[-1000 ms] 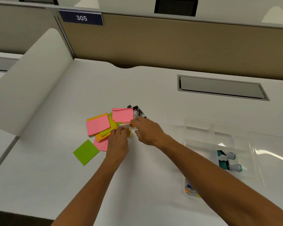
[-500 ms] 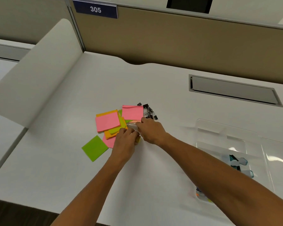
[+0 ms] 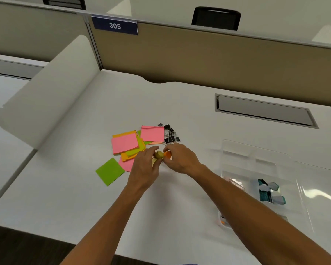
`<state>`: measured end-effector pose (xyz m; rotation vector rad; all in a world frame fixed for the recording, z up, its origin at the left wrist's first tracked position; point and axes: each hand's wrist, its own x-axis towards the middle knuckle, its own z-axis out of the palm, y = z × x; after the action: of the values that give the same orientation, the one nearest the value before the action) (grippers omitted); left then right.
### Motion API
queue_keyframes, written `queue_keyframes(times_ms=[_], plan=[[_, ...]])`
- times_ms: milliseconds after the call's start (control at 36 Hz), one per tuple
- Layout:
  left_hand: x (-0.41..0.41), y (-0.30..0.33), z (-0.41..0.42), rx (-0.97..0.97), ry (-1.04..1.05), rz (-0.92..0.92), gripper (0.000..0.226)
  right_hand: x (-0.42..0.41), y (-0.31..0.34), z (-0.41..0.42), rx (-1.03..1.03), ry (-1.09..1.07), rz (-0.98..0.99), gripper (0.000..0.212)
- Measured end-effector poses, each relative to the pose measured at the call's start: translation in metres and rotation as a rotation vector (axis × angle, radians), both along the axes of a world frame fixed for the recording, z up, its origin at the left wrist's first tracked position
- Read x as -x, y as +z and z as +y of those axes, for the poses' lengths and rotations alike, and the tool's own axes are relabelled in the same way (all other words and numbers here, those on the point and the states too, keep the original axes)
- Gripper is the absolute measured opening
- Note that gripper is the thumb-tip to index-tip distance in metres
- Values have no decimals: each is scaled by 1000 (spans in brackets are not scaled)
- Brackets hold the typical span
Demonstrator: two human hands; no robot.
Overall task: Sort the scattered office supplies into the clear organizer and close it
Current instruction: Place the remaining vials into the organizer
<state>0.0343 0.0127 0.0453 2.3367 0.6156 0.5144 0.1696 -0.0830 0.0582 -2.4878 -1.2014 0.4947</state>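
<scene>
Yellow and orange small pieces point(image 3: 163, 154) are now lifted clear of the sticky notes point(image 3: 125, 143) at mid-frame, pinched between left hand point(image 3: 146, 167) and right hand point(image 3: 180, 159), so they can go to the clear organizer point(image 3: 256, 169) at right.

pink, orange and green sticky notes point(image 3: 131, 145) lie fanned in a loose pile on the desk, black binder clips point(image 3: 171, 135) heaped just beside them. the clear organizer point(image 3: 256, 165) sits open to the right, teal-handled items point(image 3: 268, 192) inside.
</scene>
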Motion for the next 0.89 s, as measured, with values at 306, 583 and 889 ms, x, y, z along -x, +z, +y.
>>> queue_keyframes(times_ms=[306, 583, 889], plan=[[-15, 43, -40, 193, 0, -170, 26, -11, 22, -78, -346, -346, 373, 23], [-54, 56, -99, 388, -81, -117, 29, -45, 49, -161, -614, -523, 563, 10], [-98, 66, -157, 404, -221, 8, 22, -70, 63, -217, -711, -620, 464, 31]])
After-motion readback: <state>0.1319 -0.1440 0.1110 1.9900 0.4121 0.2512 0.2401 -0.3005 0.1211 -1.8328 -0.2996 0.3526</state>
